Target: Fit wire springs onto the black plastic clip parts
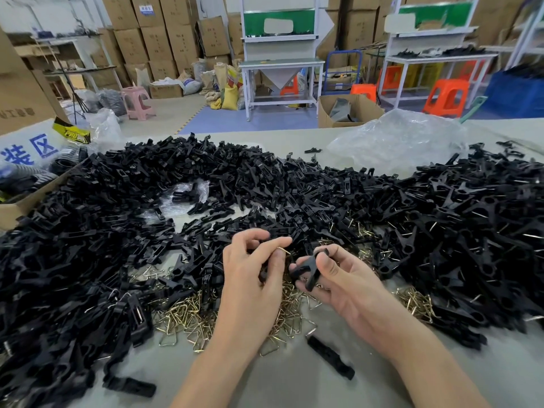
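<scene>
- Across the grey table (288, 387): a broad heap of black clip parts (117, 245), light and rigid by the look; brass-coloured wire springs (188, 316) heaped nearest the person.
- Right hand (338, 278) pinches one black clip part (309, 267) at its waist; a sound hold.
- Left hand (250, 272), fingers curled, pinches a wire spring (283, 250) beside it. Thin, springy, likely to slip; grip near the bend.
</scene>
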